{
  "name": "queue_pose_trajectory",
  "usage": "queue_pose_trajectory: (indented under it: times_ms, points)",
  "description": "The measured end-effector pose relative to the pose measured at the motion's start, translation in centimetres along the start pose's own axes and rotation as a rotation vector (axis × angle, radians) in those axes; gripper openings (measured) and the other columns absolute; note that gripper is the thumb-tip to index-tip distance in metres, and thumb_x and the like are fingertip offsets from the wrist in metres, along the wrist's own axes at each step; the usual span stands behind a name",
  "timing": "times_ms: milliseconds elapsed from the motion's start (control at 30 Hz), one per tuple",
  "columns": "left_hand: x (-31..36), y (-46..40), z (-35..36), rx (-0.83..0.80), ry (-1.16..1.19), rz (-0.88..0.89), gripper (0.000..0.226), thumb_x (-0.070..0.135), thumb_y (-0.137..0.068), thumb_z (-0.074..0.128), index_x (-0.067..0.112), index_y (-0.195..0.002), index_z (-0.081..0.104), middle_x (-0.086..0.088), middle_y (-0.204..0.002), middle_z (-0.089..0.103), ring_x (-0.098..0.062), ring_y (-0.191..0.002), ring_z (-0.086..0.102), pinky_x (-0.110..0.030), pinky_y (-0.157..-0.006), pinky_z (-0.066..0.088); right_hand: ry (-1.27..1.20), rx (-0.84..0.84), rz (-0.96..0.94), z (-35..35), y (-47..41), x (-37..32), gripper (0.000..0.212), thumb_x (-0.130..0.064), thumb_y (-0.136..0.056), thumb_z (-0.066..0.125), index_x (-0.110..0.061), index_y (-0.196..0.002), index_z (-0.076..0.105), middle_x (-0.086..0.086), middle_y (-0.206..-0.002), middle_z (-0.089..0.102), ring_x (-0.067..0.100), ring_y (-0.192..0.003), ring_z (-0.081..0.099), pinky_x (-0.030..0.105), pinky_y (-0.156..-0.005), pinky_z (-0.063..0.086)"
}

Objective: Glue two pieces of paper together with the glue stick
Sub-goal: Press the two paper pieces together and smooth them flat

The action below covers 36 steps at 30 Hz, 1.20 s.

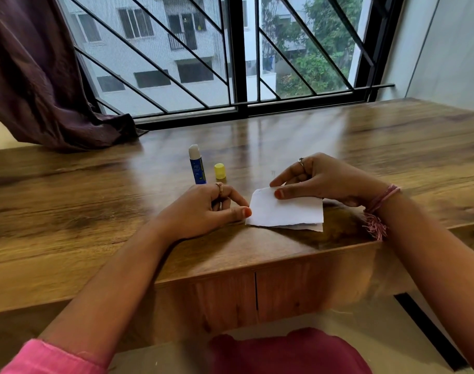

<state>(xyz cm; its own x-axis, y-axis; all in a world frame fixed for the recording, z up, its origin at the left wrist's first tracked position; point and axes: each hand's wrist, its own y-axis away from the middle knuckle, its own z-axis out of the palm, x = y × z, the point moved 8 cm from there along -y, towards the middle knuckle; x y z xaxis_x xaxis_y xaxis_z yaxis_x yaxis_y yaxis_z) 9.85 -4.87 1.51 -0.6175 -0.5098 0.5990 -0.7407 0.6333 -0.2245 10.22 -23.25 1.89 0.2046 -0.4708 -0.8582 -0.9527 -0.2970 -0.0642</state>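
Observation:
Two white paper pieces [287, 211] lie stacked on the wooden table [95, 211] near its front edge, the lower one peeking out at the bottom right. My right hand [322, 182] pinches the upper piece at its top edge, thumb on top. My left hand [206, 209] rests on the table with its thumb and forefinger touching the papers' left edge. A blue glue stick [196, 166] stands upright and uncapped behind my left hand, white glue showing at its top. Its yellow cap [220, 171] stands just right of it.
A window with black bars [230, 63] runs along the table's far edge. A dark purple curtain [41, 90] drapes onto the table's back left corner. A drawer front [257, 295] sits below the table's front edge.

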Motion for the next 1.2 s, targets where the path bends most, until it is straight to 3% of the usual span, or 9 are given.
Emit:
queue_pose_trajectory:
  times_ms: [667, 933, 1067, 1200]
  points:
    - [-0.21, -0.09, 0.01, -0.006, 0.015, -0.017, 0.025, 0.048, -0.075, 0.072, 0.031, -0.093, 0.069, 0.011, -0.061, 0.051, -0.002, -0.054, 0.044, -0.014, -0.051, 0.035, 0.029, 0.010, 0.005, -0.09, 0.11, -0.01, 0.027, -0.030, -0.071, 0.079, -0.019, -0.096, 0.076, -0.004, -0.078, 0.076, -0.001, -0.061, 0.063, 0.010, -0.050, 0.045]
    - [-0.33, -0.23, 0.26, -0.028, 0.047, -0.036, 0.026, 0.049, -0.074, 0.071, 0.031, -0.093, 0.069, 0.011, -0.061, 0.051, -0.003, -0.055, 0.044, -0.015, -0.053, 0.034, 0.009, -0.007, -0.005, -0.12, 0.22, -0.10, 0.047, -0.043, -0.059, 0.077, -0.018, -0.098, 0.074, 0.005, -0.089, 0.076, 0.013, -0.074, 0.069, 0.026, -0.065, 0.056]
    - [-0.15, -0.17, 0.38, -0.044, 0.065, -0.034, 0.035, 0.052, -0.072, 0.068, 0.032, -0.101, 0.067, 0.011, -0.064, 0.052, -0.005, -0.055, 0.044, -0.016, -0.054, 0.035, -0.002, -0.012, -0.014, -0.20, 0.32, -0.23, 0.047, -0.042, -0.058, 0.078, -0.017, -0.098, 0.074, 0.001, -0.082, 0.076, 0.003, -0.063, 0.064, 0.014, -0.049, 0.046]
    - [-0.20, -0.13, 0.42, -0.055, 0.053, -0.035, 0.035, 0.052, -0.073, 0.066, 0.036, -0.104, 0.067, 0.014, -0.065, 0.051, -0.003, -0.055, 0.043, -0.013, -0.054, 0.036, -0.024, -0.025, -0.001, -0.37, 0.28, 0.06, 0.048, -0.037, -0.058, 0.080, -0.015, -0.101, 0.073, 0.005, -0.085, 0.075, 0.003, -0.063, 0.064, 0.013, -0.047, 0.045]
